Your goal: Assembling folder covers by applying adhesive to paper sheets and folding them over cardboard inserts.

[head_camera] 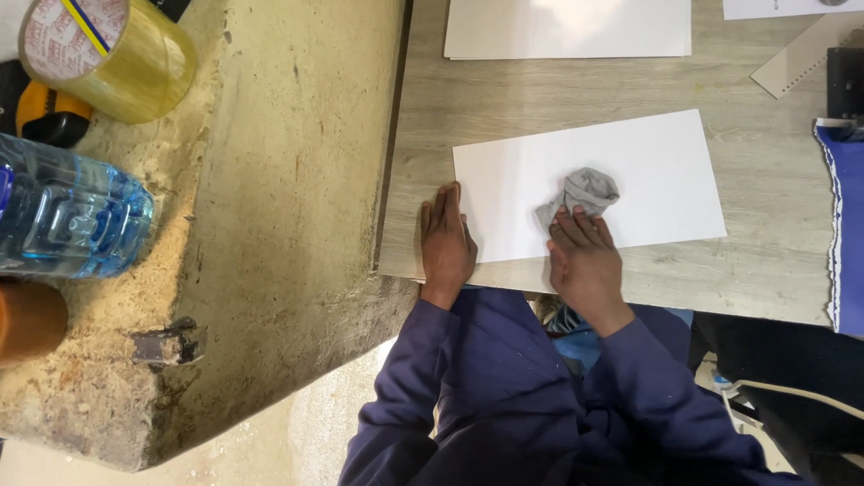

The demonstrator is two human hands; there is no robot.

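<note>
The person's right hand (585, 261) lies flat, fingers together and stretched out, pressing down on a crumpled grey cloth (583, 193) that sits near the middle of a white sheet (648, 180). It does not clutch the cloth; the fingertips pin its near edge, and the bunched part pokes out toward 12 o'clock of the hand. The left hand (445, 243) rests palm down at 9 o'clock of the sheet, fingers extended and close together, holding nothing, its fingertips on or just at the sheet's left edge (which of the two is hard to tell). The sheet lies on a pale wood-grain board (540, 99).

Judged from this, the work in hand looks like wiping the sheet. Doing it well calls for the left hand to keep firm, even pressure at the edge so the sheet cannot slide, and for the right hand to keep the cloth under the fingers with light strokes running away from the anchored side, so the sheet does not buckle.

At 12 o'clock lies a second white sheet (567, 27). At 3 o'clock a blue fabric (844, 234) hangs at the board's edge. Well off at 9 o'clock, on a dusty concrete ledge (288, 180), stand a roll of clear tape (112, 54) and a plastic water bottle (67, 220).
</note>
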